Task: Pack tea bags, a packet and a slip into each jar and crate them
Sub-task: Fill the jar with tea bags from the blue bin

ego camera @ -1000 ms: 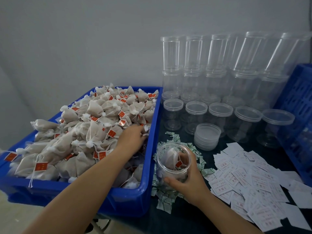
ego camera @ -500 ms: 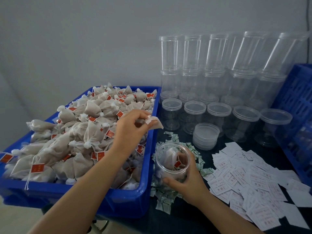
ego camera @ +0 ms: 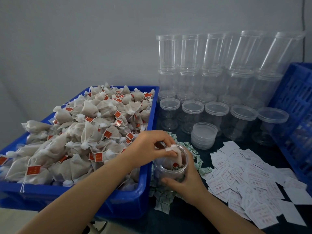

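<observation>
A clear open jar (ego camera: 166,171) stands on the dark table beside the blue bin (ego camera: 128,201), with tea bags inside it. My right hand (ego camera: 185,183) grips the jar from the near right side. Over the jar's mouth, my left hand (ego camera: 148,147) pinches a tea bag (ego camera: 176,155) that hangs partly into the jar. The bin is heaped with mesh tea bags (ego camera: 81,132) bearing red tags. Small green-printed packets (ego camera: 199,164) lie around the jar. White paper slips (ego camera: 249,183) are spread to the right.
Empty clear jars (ego camera: 217,115) with lids stand in rows at the back, with more stacked behind them against the wall. A stack of loose lids (ego camera: 204,135) sits in front of them. A blue crate (ego camera: 297,119) leans at the far right.
My left hand lifted a tea bag out of the bin and carried it right and down to the jar's mouth. My right hand kept hold of the jar.
</observation>
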A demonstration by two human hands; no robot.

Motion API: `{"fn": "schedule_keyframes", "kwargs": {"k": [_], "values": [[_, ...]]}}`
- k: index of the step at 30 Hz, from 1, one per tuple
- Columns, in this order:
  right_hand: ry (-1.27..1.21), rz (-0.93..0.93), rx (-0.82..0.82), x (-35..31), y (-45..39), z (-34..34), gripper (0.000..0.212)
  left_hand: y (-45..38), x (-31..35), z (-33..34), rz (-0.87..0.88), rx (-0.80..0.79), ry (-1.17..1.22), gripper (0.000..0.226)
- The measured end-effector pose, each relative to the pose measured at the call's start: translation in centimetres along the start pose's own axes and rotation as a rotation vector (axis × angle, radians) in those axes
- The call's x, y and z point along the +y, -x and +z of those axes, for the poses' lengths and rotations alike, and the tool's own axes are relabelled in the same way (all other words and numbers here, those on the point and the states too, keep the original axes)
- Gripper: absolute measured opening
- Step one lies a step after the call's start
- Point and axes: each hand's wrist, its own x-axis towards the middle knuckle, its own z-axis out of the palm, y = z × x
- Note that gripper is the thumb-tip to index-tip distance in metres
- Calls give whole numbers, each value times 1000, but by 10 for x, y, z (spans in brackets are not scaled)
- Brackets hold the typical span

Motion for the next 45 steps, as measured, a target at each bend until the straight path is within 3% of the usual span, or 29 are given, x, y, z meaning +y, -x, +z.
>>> {"fn": "schedule_keyframes", "kwargs": {"k": [6,11,20,26,30,40,45], "values": [[2,-12,-2,0,-1,1,89,-2,7,6,221,-73,-353,16],[-17,-10,-11,0,0,0,91,0,6,9,258,-116,-348,15],[-18,-2,-19,0,-1,0,94,-3,1,8,121,-327,-376,17],[-2,5,-36,0,-1,0,95,-5,4,9,119,-580,-543,76],[22,-10,-27,-2,-1,1,92,-6,6,9,146,-651,-622,85],[21,31,-14,-2,0,1,91,-5,6,10,155,-542,-544,71],[5,54,8,-2,0,3,87,-1,2,-6,125,-162,-455,48]]}}
